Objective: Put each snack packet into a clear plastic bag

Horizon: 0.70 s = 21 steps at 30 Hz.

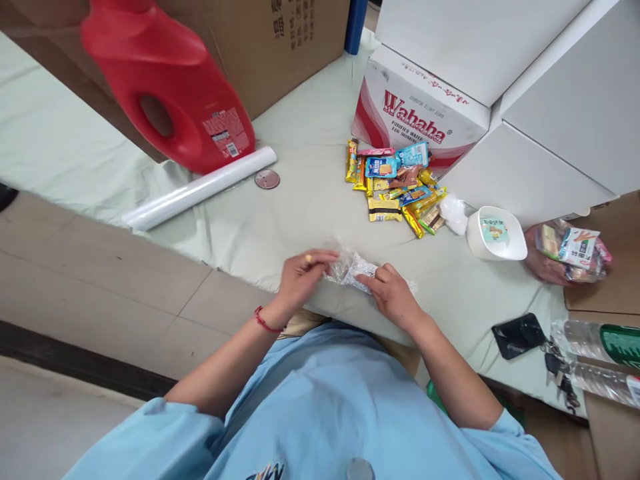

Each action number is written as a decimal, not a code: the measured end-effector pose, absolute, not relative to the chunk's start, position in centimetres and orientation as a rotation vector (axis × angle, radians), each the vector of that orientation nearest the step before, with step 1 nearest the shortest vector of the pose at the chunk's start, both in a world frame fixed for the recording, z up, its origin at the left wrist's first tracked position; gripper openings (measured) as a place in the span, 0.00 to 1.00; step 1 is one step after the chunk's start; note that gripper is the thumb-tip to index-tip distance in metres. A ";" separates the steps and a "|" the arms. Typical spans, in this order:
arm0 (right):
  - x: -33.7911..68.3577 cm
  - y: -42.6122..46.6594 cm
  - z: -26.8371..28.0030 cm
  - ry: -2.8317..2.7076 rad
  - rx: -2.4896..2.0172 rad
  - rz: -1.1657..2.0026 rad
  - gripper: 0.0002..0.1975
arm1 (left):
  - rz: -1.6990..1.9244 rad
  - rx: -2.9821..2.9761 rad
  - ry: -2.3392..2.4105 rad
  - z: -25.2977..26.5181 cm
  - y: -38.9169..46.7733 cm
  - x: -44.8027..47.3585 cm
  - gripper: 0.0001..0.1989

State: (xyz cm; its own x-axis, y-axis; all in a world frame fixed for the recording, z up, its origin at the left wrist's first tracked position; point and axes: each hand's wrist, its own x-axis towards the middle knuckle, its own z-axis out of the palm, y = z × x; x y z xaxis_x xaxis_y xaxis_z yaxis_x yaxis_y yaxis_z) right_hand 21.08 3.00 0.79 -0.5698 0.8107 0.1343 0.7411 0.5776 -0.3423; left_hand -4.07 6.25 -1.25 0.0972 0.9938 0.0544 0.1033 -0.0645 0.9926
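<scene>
A small white packet with fine dark print (pixel 357 272) lies near the front edge of the cloth-covered table (pixel 300 213), with crinkled clear plastic film (pixel 341 260) around it. My left hand (pixel 305 273), wearing a ring and a red bracelet, pinches the film at the packet's left end. Fingers of my right hand (pixel 396 295) close on the packet's right side, the thumb pressing on its printed face. More film shows beyond the right hand. Ahead and to the right lies a pile of wrapped snacks (pixel 393 180). The packet's contents cannot be seen.
A roll of clear film (pixel 200 190) lies at left beside a red jug (pixel 175 87) and a brown disc (pixel 267 179). Rightward stand a Wahaha box (pixel 415 110), a white bowl (pixel 495 250), a snack bag (pixel 550 257), a black phone (pixel 518 335) and plastic bottles (pixel 580 339).
</scene>
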 end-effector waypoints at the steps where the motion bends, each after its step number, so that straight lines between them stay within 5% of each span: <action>1: 20.9 2.8 0.9 -2.570 -1.296 0.336 0.22 | 1.195 1.284 1.322 -1.0 6.9 -4.4 0.12; 6: 19.8 2.2 1.6 -2.721 -1.348 0.225 0.23 | 1.082 1.407 1.728 -0.7 9.6 -4.3 0.25; 11: 19.7 2.3 2.1 -2.733 -1.420 0.252 0.23 | 0.674 1.700 1.702 -0.2 9.6 -3.0 0.20; 16: 20.2 2.2 2.5 -2.694 -1.406 0.340 0.21 | 0.577 1.677 1.532 2.8 8.2 -2.7 0.02; 21: 20.4 1.6 2.8 -2.670 -1.334 0.455 0.13 | 0.651 1.703 1.257 4.5 5.9 0.9 0.07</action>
